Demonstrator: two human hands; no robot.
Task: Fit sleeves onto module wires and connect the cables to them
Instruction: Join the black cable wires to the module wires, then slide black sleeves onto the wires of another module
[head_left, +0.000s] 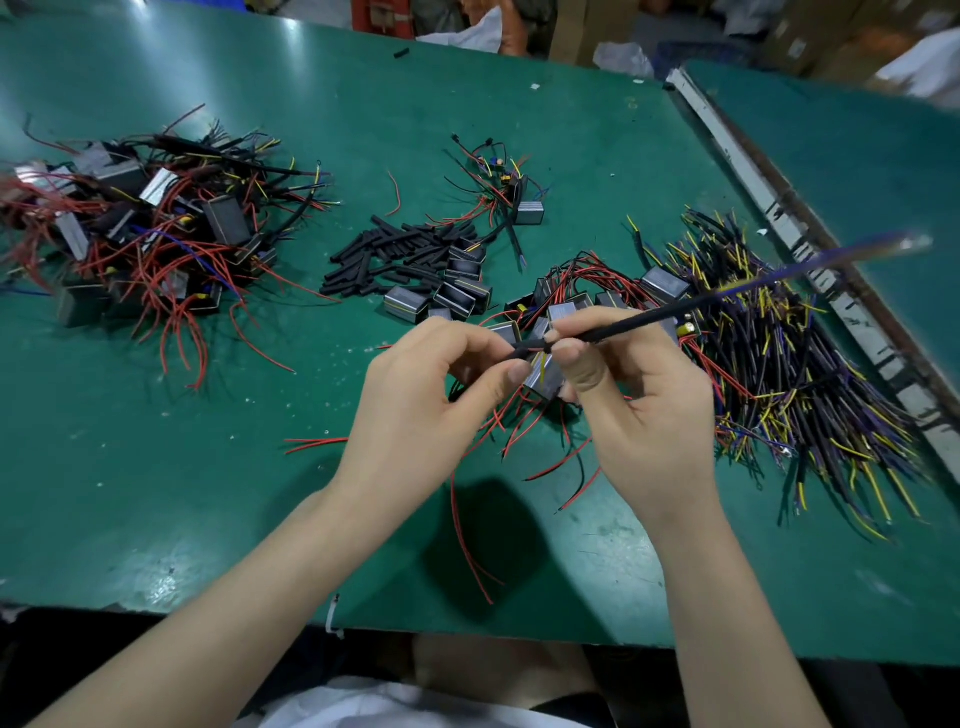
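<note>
Above the green table (208, 467), my left hand (415, 410) pinches a short black sleeve (527, 347) between thumb and fingers. My right hand (634, 410) pinches a black cable (649, 319) just beside the sleeve; the cable slants up to the right, its far end blurred. A small grey module (543, 376) with a yellow wire hangs between the two hands, partly hidden by the fingers. Red and black wires trail below it.
A pile of loose black sleeves (395, 254) lies mid-table. Modules with red wires (597, 296) lie behind my hands. A heap of black cables (789, 364) lies at the right. A tangled pile of modules (150, 228) sits at the left. Another module (527, 210) lies farther back.
</note>
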